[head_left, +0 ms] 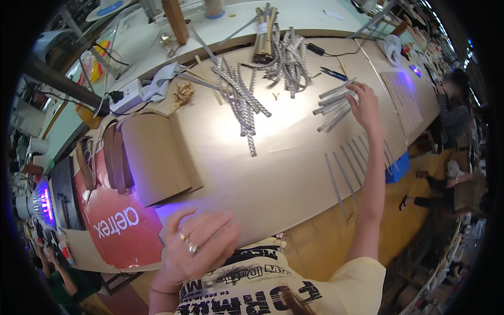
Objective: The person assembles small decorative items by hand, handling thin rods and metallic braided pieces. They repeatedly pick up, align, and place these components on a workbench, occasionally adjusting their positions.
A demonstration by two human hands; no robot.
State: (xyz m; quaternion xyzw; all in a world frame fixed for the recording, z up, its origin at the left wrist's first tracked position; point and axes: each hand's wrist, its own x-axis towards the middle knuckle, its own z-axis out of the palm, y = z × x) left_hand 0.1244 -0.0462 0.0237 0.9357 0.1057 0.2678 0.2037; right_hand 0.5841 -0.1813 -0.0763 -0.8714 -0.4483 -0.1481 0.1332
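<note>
At the right of the table, my right hand [363, 102] has its bent fingers and thumb closed on the near-right ends of several silver braided strips [331, 109], which lie side by side. My left hand [202, 239], with rings on it, hovers before my body over the table's front edge. It is somewhat blurred, its fingers loosely bent and the thumb apart, with nothing visible in it. A crossed pile of similar braided strips [242, 100] lies mid-table. Thin grey strips [344, 172] lie in a spaced row along the front right edge, some ends jutting past it.
Farther back are a looped braided bunch [290, 60] and a tied bundle of sticks [264, 39]. A pen [334, 73] lies behind my right hand. At left stand a curved brown board [152, 157], brown straps [116, 157] and a red sheet [118, 226]. Other people are at right and lower left.
</note>
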